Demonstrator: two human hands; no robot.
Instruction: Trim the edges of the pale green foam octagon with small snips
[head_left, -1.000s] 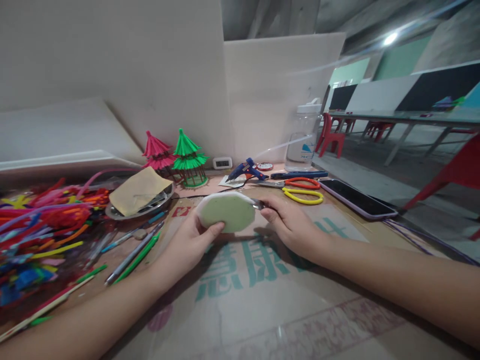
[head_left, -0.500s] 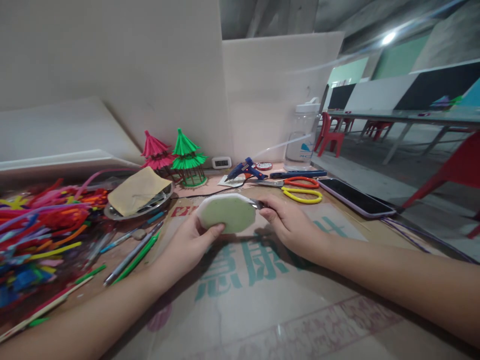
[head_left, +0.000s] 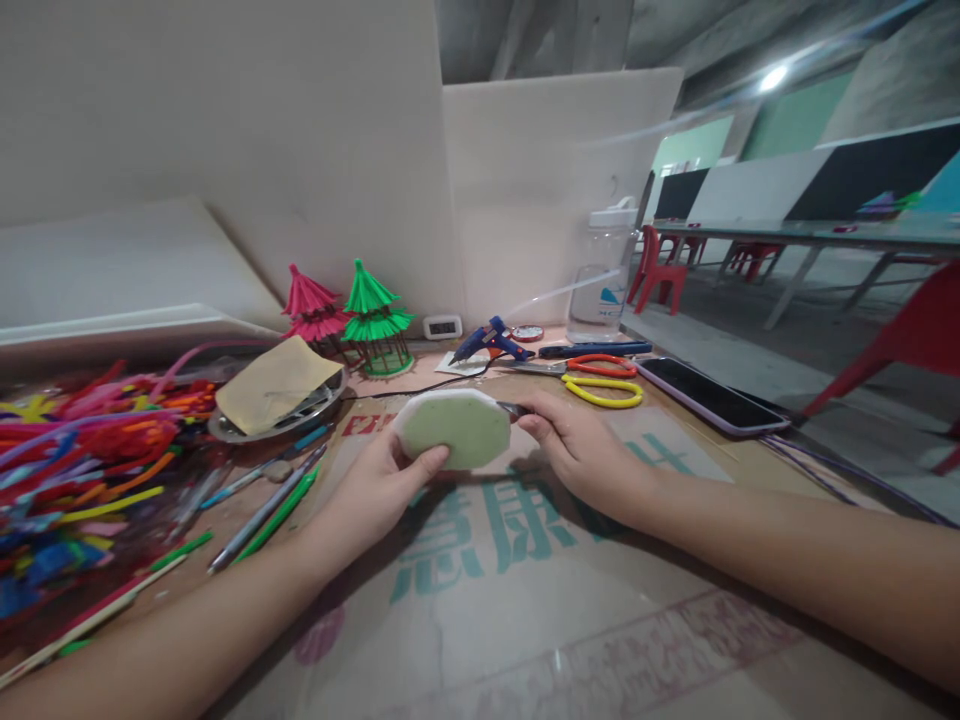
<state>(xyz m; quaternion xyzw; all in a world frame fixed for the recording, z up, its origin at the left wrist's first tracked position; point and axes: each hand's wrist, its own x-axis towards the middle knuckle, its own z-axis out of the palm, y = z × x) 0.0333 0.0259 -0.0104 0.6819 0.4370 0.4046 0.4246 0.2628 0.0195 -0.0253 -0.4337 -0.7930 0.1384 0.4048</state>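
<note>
A pale green, many-sided disc (head_left: 457, 430) with a white edge is held up over the printed cardboard. My left hand (head_left: 397, 460) is closed on its left side, thumb flat on the green face. At the disc's right edge, my right hand (head_left: 574, 440) pinches a small dark metal tool (head_left: 513, 409), its tip at or against the rim. Most of that tool is hidden by the fingers, so its kind cannot be made out. Behind the disc lie a blue glue gun (head_left: 493, 342) and scissors (head_left: 604, 380) with red and yellow handles.
Colourful pipe cleaners (head_left: 82, 470) cover the left side. Near them are a metal dish (head_left: 330, 395) with yellowish paper, and pens (head_left: 262, 515). Pink (head_left: 307, 305) and green (head_left: 375, 315) roofed models stand behind. A water bottle (head_left: 600, 275) and phone (head_left: 709, 395) are on the right.
The tool tip at the disc's right edge has shifted slightly and shows less shine. Both hands keep nearly the same place and hold.
</note>
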